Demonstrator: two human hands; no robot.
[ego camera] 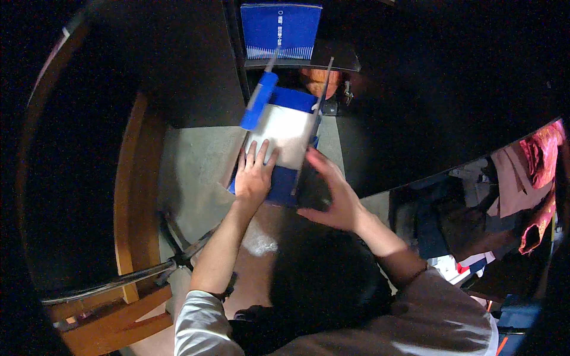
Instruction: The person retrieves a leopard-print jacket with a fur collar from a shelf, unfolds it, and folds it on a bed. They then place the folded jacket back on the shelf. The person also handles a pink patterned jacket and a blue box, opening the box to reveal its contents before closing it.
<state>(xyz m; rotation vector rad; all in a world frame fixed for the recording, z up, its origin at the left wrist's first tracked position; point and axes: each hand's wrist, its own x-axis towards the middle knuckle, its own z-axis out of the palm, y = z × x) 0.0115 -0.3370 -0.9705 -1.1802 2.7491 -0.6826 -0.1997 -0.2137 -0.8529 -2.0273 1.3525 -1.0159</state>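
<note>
My left hand (255, 175) lies flat, fingers spread, on the pale cover of a blue-and-white box-like object (287, 129) in front of me. A raised blue flap or strip (259, 103) stands at its upper left. My right hand (336, 196), slightly blurred, is held just right of the object, with thumb and fingers apart and nothing seen between them. Whether its fingertips touch the object's right edge, I cannot tell. Beyond stands a blue printed panel (281, 29) with white writing and fine white lines.
A dark surface with an orange rounded object (321, 82) lies beyond. Wooden furniture (129, 200) and a metal pole with a joint (178, 260) are at the left. Clothes or fabrics (519, 178) are piled at the right. A pale floor (200, 169) shows between.
</note>
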